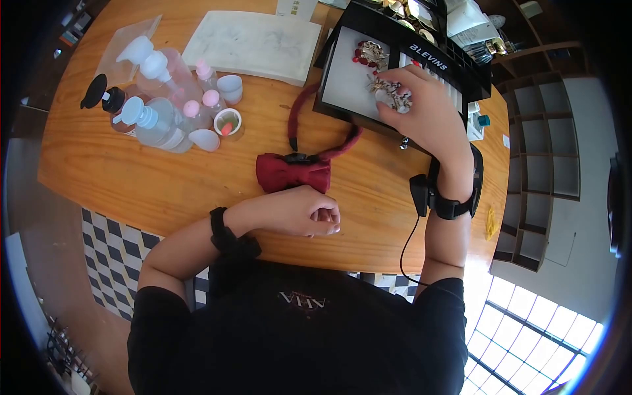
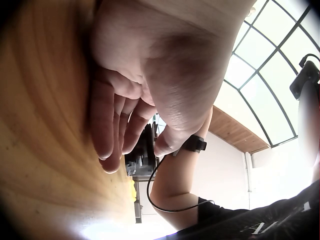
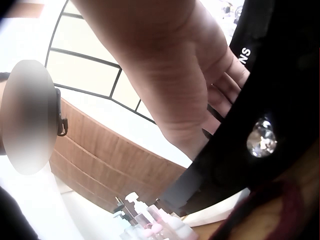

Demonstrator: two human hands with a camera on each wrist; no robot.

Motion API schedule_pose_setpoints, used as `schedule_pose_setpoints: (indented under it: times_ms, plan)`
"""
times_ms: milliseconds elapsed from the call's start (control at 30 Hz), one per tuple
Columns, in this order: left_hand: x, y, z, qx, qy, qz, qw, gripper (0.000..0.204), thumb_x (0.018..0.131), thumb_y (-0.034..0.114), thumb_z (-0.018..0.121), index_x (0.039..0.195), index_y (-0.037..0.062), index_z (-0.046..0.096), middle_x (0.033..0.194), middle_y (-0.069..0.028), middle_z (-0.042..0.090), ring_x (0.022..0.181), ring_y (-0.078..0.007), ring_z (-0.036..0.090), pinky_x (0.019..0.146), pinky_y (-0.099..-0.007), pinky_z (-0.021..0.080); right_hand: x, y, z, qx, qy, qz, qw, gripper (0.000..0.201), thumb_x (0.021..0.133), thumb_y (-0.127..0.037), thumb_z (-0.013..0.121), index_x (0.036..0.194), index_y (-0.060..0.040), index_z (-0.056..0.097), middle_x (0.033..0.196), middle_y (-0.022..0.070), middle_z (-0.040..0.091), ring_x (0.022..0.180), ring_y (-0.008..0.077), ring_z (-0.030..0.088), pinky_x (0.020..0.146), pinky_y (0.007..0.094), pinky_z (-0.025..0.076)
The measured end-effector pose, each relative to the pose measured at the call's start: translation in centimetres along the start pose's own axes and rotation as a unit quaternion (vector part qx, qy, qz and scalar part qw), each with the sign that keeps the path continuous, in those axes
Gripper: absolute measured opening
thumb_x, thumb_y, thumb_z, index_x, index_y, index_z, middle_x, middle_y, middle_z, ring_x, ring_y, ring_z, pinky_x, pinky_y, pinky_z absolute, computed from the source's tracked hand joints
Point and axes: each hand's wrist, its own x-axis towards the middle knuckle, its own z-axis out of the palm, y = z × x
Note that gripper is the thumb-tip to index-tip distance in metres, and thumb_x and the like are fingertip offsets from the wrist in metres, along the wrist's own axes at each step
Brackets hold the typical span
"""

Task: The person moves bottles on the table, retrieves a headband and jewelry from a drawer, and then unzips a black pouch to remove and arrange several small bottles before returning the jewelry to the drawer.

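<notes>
My right hand (image 1: 426,112) reaches into the pulled-out drawer (image 1: 343,76) of a black jewelry box. Thumb and fingers are bent around a cluster of silvery jewelry (image 1: 397,100) on the pale drawer lining; I cannot tell whether they pinch it. Beyond it in the drawer lies jewelry with red beads (image 1: 370,55). The right wrist view has the fingertips hidden behind the drawer's black wall, where a crystal knob (image 3: 262,138) shows. On the wooden table rests my left hand (image 1: 296,212), fingers loosely curled with nothing in them, close to a dark red bow headband (image 1: 293,174).
Pump bottles (image 1: 158,125) and small pink-capped bottles stand at the left, with a small white cup (image 1: 228,122) beside them. A white slab (image 1: 253,46) lies at the back. Tubes (image 1: 471,26) stand behind the box, which reads BLEVINS. The table (image 1: 131,187) curves off at the left.
</notes>
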Motion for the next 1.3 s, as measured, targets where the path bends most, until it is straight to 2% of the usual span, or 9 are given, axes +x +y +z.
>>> schedule_pose_setpoints:
  times_ms: [133, 233, 300, 367, 533, 933, 1067, 1233, 1300]
  plan:
    - [0.0, -0.2, 0.1, -0.002, 0.006, 0.005, 1.000, 0.032, 0.098, 0.027, 0.069, 0.110, -0.0026, 0.068, 0.087, -0.0117, 0.073, 0.070, -0.0153, 0.071, 0.068, -0.0304, 0.055, -1.7, -0.9, -2.4, 0.098, 0.092, -0.058, 0.989, 0.039, 0.076, -0.008, 0.077, 0.114, -0.0060, 0.073, 0.103, 0.0111, 0.070, 0.089, 0.0234, 0.069, 0.077, 0.0331, 0.056]
    - [-0.1, -0.2, 0.0, 0.002, 0.006, 0.004, 1.000, 0.032, 0.098, 0.028, 0.070, 0.109, -0.0018, 0.068, 0.087, -0.0111, 0.073, 0.072, -0.0164, 0.071, 0.069, -0.0311, 0.055, -5.5, -2.7, -3.4, 0.219, 0.097, -0.044, 0.970, 0.042, 0.071, -0.006, 0.078, 0.112, -0.0028, 0.073, 0.109, 0.0131, 0.072, 0.094, 0.0250, 0.070, 0.081, 0.0347, 0.057]
    - [0.0, -0.4, 0.1, 0.022, 0.015, 0.021, 0.999, 0.031, 0.097, 0.028, 0.070, 0.109, -0.0009, 0.069, 0.086, -0.0108, 0.073, 0.074, -0.0171, 0.071, 0.070, -0.0315, 0.055, -8.0, -3.2, -3.9, 0.259, 0.041, -0.105, 0.959, 0.048, 0.065, -0.004, 0.079, 0.112, -0.0005, 0.073, 0.112, 0.0152, 0.072, 0.100, 0.0274, 0.071, 0.085, 0.0365, 0.057]
    - [0.0, -0.5, 0.1, 0.033, 0.023, 0.030, 0.999, 0.030, 0.097, 0.028, 0.070, 0.108, -0.0002, 0.069, 0.085, -0.0104, 0.073, 0.075, -0.0177, 0.070, 0.071, -0.0317, 0.055, -10.1, -4.1, -3.0, 0.282, -0.011, -0.058, 0.957, 0.050, 0.062, -0.003, 0.080, 0.112, -0.0006, 0.073, 0.112, 0.0171, 0.071, 0.105, 0.0315, 0.070, 0.088, 0.0376, 0.057]
    - [-0.1, -0.8, 0.4, 0.033, 0.030, 0.042, 0.998, 0.029, 0.097, 0.028, 0.069, 0.106, 0.0002, 0.070, 0.082, -0.0095, 0.072, 0.074, -0.0174, 0.069, 0.070, -0.0316, 0.054, -11.3, -3.9, 3.7, 0.190, -0.051, 0.037, 0.980, 0.038, 0.071, -0.005, 0.077, 0.109, -0.0059, 0.072, 0.108, 0.0102, 0.070, 0.098, 0.0315, 0.069, 0.083, 0.0383, 0.058]
    - [-0.3, -0.3, 0.2, 0.029, 0.025, 0.020, 0.999, 0.030, 0.097, 0.028, 0.069, 0.106, -0.0007, 0.071, 0.081, -0.0098, 0.071, 0.073, -0.0183, 0.068, 0.069, -0.0327, 0.054, -10.2, -3.5, 7.9, 0.055, -0.073, -0.003, 0.996, 0.033, 0.078, -0.013, 0.074, 0.111, -0.0107, 0.070, 0.109, 0.0083, 0.065, 0.100, 0.0310, 0.064, 0.080, 0.0415, 0.058]
    - [-0.2, -0.7, 0.3, 0.027, 0.027, 0.033, 0.999, 0.030, 0.097, 0.028, 0.069, 0.106, -0.0006, 0.071, 0.082, -0.0103, 0.072, 0.074, -0.0198, 0.069, 0.070, -0.0332, 0.054, -9.6, -3.8, 7.1, 0.097, -0.038, -0.021, 0.994, 0.028, 0.082, -0.008, 0.073, 0.110, -0.0088, 0.070, 0.108, 0.0097, 0.067, 0.101, 0.0313, 0.065, 0.080, 0.0419, 0.057]
    - [-1.2, 0.3, 0.0, 0.076, 0.040, 0.065, 0.994, 0.026, 0.096, 0.028, 0.070, 0.104, 0.0028, 0.070, 0.084, -0.0088, 0.071, 0.073, -0.0214, 0.069, 0.069, -0.0341, 0.055, -6.6, -5.1, 1.4, 0.217, 0.011, -0.066, 0.974, 0.021, 0.084, 0.000, 0.073, 0.105, -0.0039, 0.072, 0.102, 0.0121, 0.071, 0.097, 0.0328, 0.069, 0.082, 0.0398, 0.056]
    - [-2.2, 1.8, -0.5, 0.129, 0.107, 0.067, 0.984, 0.024, 0.094, 0.026, 0.072, 0.103, 0.0042, 0.070, 0.089, -0.0079, 0.069, 0.070, -0.0220, 0.068, 0.068, -0.0344, 0.054, -4.6, -4.8, 0.2, 0.160, 0.078, -0.049, 0.983, 0.019, 0.084, 0.000, 0.072, 0.104, -0.0006, 0.070, 0.099, 0.0139, 0.071, 0.094, 0.0345, 0.069, 0.083, 0.0388, 0.056]
